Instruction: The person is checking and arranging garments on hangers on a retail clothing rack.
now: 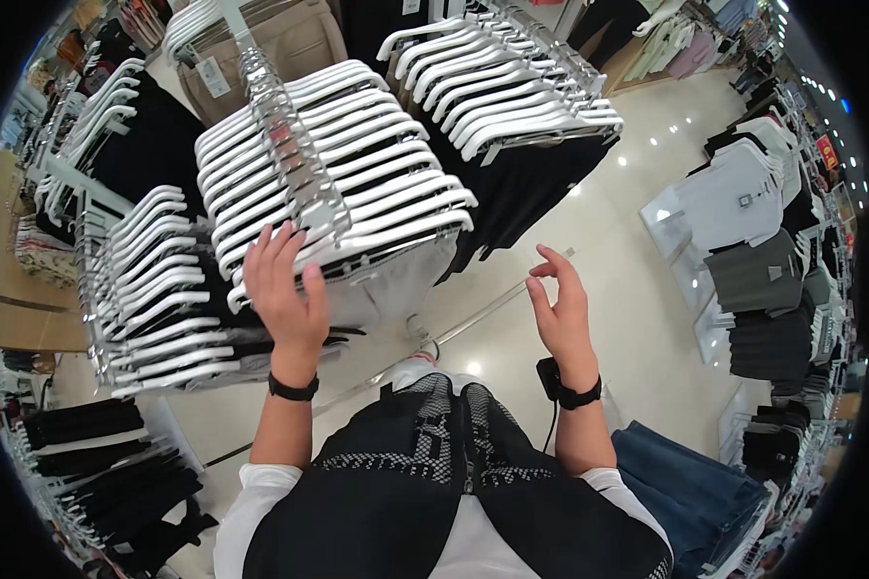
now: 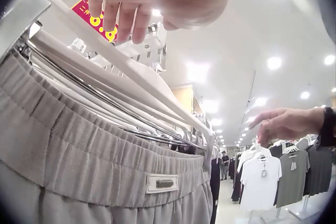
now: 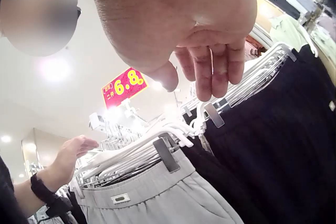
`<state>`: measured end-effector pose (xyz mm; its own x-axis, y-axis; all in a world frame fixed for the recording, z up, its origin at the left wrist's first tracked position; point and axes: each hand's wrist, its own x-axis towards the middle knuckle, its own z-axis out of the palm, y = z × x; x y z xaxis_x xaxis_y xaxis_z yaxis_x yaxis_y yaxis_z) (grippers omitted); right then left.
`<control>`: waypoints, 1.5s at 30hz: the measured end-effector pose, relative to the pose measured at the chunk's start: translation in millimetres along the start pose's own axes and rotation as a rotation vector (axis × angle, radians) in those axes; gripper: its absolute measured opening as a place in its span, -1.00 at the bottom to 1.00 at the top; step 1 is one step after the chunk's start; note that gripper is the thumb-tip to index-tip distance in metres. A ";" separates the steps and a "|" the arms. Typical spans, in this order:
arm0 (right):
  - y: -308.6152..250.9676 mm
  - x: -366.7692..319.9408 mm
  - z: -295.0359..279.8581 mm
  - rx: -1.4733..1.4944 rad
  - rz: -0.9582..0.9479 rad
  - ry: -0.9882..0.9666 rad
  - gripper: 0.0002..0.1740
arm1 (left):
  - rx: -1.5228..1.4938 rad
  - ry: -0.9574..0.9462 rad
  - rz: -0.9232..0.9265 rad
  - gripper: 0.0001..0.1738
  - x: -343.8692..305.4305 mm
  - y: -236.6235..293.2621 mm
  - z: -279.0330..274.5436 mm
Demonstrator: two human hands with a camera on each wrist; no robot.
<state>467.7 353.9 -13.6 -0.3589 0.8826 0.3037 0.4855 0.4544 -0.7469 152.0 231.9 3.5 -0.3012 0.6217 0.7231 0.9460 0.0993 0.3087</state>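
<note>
My left hand (image 1: 285,289) is at the front left of a row of white hangers (image 1: 410,228), its fingers extended over the hanger ends. Light grey trousers (image 1: 396,275) with an elastic waistband hang by clips from the front hanger. In the left wrist view, the waistband carries a small label plate (image 2: 163,183), and the left palm hovers above the hanger bar. My right hand (image 1: 562,314) is held in the air to the right of the rack, apart from the clothes, fingers loosely bent and holding nothing. Dark trousers (image 3: 273,124) hang beyond it in the right wrist view.
Another row of white hangers (image 1: 169,309) stands close on the left, and one with black trousers (image 1: 521,188) at the back right. A low metal rail (image 1: 492,314) crosses near the feet. Shirts (image 1: 734,193) hang along the right wall; folded-over jeans (image 1: 686,492) hang at lower right.
</note>
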 end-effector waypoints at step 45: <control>-38.7 213.1 96.2 -0.070 -0.978 -0.865 -0.67 | 0.433 0.139 -0.618 -0.55 13.5 84.4 74.0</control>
<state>295.7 512.8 23.1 -0.9650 -0.1649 0.2040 -0.2352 0.8881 -0.3948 236.7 306.1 -6.4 -0.7756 0.2541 0.5778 0.5551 0.7102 0.4329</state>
